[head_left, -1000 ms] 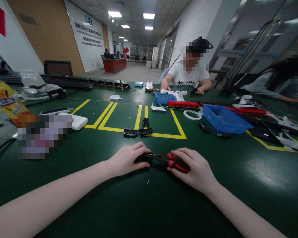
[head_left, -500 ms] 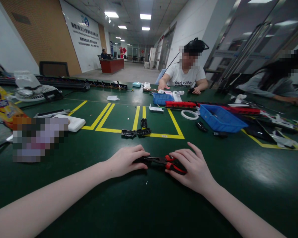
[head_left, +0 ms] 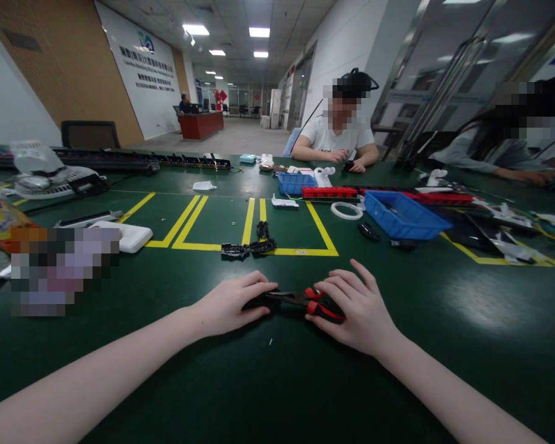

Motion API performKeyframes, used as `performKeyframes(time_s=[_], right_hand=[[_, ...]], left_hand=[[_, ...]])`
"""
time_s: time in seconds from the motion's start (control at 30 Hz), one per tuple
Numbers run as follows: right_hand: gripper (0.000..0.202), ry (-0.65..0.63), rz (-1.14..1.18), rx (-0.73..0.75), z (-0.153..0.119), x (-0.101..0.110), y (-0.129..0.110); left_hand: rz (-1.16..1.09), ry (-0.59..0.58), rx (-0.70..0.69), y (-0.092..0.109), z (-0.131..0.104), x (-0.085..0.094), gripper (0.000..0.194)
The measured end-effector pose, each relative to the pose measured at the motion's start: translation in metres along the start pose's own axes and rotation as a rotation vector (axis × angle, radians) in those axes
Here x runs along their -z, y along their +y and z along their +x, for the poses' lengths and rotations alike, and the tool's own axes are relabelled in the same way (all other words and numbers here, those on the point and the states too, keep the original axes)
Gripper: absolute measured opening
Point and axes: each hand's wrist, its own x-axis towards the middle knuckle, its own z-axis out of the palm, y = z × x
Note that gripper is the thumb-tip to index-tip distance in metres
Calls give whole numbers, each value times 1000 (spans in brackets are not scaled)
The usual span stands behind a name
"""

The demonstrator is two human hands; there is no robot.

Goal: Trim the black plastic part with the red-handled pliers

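Note:
My right hand (head_left: pixel 354 305) is closed round the red and black handles of a pair of pliers (head_left: pixel 311 300), whose jaws point left. Between thumb and fingers, my left hand (head_left: pixel 234 303) grips a small black part (head_left: pixel 258 301), partly hidden by the fingers. The pliers' jaw tips meet this part at its right end; the exact contact is too dark to make out. Beyond my hands, several black plastic pieces (head_left: pixel 250 248) lie on the yellow tape. A thin white sliver (head_left: pixel 271 341) rests on the green table (head_left: pixel 277 394) below the pliers.
To the right are a blue bin (head_left: pixel 404 216), a white ring (head_left: pixel 346 211) and dark pieces (head_left: pixel 369 232). A white box-like object (head_left: pixel 132 237) lies at left. Across the table, a person in a white shirt (head_left: pixel 337 145) sits behind a smaller blue bin (head_left: pixel 296 183).
My view has turned slightly right. My hands keep nearly the same hold on the pliers and black part. The person opposite has drawn one hand in toward the other.

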Motion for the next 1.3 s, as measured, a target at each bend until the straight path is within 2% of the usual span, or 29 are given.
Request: performKeyframes(time_s=[0.33, 0.6, 0.77, 1.0, 1.17, 1.3], right_hand=[[36, -23, 52, 24, -2, 1, 7], [40, -25, 68, 19, -7, -2, 11], [41, -70, 113, -30, -7, -1, 8], [42, -50, 119, -46, -6, 0, 6], [44, -8, 107, -75, -4, 1, 5], [45, -5, 127, -109, -4, 1, 5]], left_hand=[[2, -29, -26, -1, 2, 2, 49], [53, -34, -60, 9, 1, 7, 46], [15, -30, -43, 4, 0, 2, 48], [-26, -10, -12, 2, 0, -2, 48], [-60, 45, 13, 5, 0, -1, 48], [-71, 19, 47, 6, 0, 0, 50]])
